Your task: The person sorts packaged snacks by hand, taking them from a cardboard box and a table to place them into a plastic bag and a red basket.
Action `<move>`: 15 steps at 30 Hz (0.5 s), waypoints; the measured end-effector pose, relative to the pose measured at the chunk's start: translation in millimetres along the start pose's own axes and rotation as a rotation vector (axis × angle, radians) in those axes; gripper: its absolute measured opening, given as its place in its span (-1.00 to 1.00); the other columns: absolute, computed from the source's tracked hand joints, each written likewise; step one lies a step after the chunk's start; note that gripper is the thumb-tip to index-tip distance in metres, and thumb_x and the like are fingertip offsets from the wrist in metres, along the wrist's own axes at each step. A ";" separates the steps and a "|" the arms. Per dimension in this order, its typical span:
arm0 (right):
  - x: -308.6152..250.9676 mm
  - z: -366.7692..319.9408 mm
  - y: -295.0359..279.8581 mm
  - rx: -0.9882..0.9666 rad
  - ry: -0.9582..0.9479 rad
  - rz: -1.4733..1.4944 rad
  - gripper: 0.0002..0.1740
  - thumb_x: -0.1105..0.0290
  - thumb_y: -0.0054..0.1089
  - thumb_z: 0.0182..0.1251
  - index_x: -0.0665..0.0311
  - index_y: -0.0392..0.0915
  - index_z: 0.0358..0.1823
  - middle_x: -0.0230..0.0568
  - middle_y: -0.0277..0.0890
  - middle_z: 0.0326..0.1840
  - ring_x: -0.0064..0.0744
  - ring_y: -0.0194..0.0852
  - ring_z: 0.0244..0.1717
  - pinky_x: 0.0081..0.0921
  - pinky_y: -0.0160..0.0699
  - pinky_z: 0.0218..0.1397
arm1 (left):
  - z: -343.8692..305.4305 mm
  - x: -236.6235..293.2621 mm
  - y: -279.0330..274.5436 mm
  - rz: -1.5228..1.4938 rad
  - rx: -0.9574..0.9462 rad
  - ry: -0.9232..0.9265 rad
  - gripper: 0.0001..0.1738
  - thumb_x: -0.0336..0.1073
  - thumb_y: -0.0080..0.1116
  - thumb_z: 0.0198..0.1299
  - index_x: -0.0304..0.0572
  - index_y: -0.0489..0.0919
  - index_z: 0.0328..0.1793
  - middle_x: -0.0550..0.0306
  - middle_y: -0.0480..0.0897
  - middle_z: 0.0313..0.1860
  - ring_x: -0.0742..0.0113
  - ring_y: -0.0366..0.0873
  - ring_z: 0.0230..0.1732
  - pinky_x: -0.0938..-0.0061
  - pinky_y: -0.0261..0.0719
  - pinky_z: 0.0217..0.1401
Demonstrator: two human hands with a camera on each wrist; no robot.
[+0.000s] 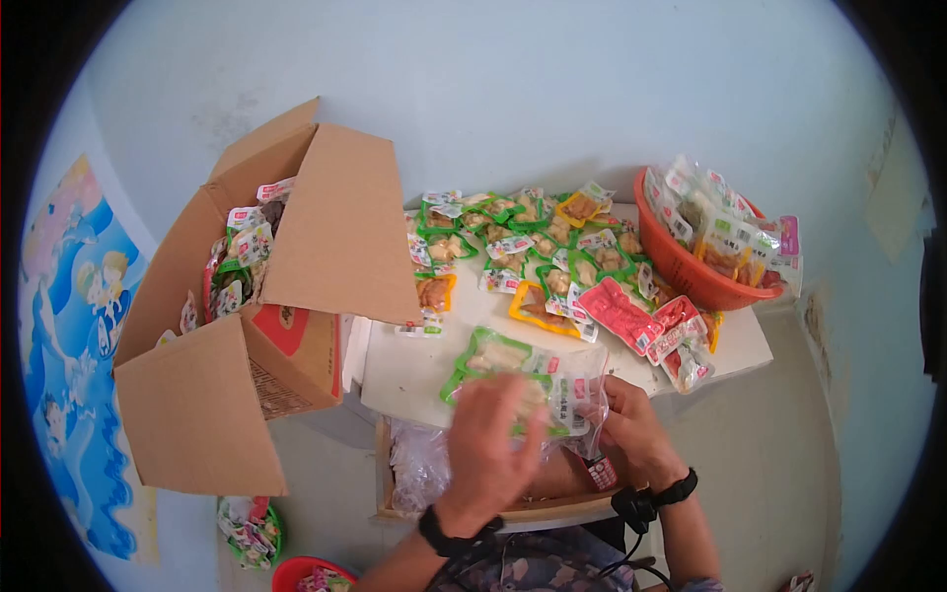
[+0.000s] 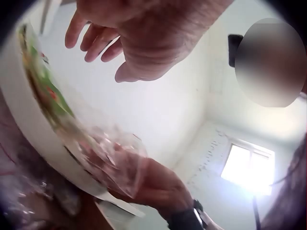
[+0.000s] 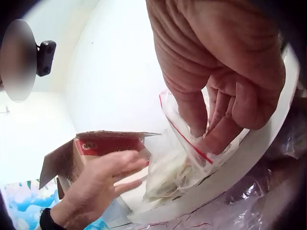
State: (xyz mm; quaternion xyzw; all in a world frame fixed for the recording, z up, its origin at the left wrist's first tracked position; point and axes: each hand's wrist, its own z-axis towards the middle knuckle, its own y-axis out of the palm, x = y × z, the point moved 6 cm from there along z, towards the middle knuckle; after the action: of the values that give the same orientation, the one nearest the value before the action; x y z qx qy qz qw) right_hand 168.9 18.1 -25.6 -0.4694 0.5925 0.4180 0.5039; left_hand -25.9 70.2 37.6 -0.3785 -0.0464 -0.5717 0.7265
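A clear zip bag (image 1: 592, 380) with a red seal line lies over the front of the white table, green-edged snack packets (image 1: 498, 355) inside it. My right hand (image 1: 636, 429) pinches the bag at its mouth, thumb and fingers on the plastic in the right wrist view. Above the packets hovers my left hand (image 1: 488, 434), blurred, its fingers extended and holding nothing. In the left wrist view that same left hand (image 2: 148, 38) hangs apart from the bag (image 2: 115, 153).
Green- and orange-edged packets (image 1: 508, 247) and red packets (image 1: 621, 314) cover the table's back. An orange basin (image 1: 681, 261) of packets stands right, an open cardboard box (image 1: 345, 217) left. Below, a drawer (image 1: 552, 513) holds clear plastic bags (image 1: 419, 464); tubs (image 1: 281, 538) stand on the floor.
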 end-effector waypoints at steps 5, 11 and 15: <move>2.9 -2.6 -3.7 0.013 0.098 -0.043 -0.75 0.48 0.40 0.40 0.36 0.60 0.04 -0.37 0.67 -0.17 -0.63 0.59 -0.22 -0.56 0.62 -0.17 | -23.6 -71.2 -25.9 0.104 -0.044 -0.313 -0.36 -0.32 0.17 0.46 -0.39 0.30 0.59 -0.42 0.43 0.47 -0.29 0.39 0.49 -0.02 0.35 0.55; -11.6 4.6 16.0 0.036 0.041 -0.134 -0.80 0.46 0.40 0.39 0.36 0.55 -0.09 -0.37 0.60 -0.39 -0.63 0.55 -0.41 -0.57 0.52 -0.35 | -36.7 -73.4 -15.6 -0.202 -0.116 -0.516 -0.29 -0.35 0.09 0.51 -0.30 0.16 0.72 -0.40 0.47 0.49 -0.08 0.57 0.41 0.18 0.62 0.34; 13.7 22.9 15.4 0.070 -0.205 -0.144 -0.78 0.45 0.45 0.34 0.35 0.58 -0.11 -0.35 0.62 -0.31 -0.57 0.57 -0.35 -0.51 0.56 -0.27 | -32.5 -57.2 -13.3 -0.258 -0.205 -0.660 -0.23 -0.35 0.13 0.48 -0.26 0.12 0.74 -0.35 0.55 0.42 -0.01 0.64 0.30 0.23 0.66 0.23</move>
State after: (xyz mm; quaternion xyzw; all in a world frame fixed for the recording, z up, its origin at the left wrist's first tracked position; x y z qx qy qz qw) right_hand 157.8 41.6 -42.0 -0.4478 0.5169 0.4057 0.6065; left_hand -68.8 95.4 -7.5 -0.6043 -0.2682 -0.5074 0.5527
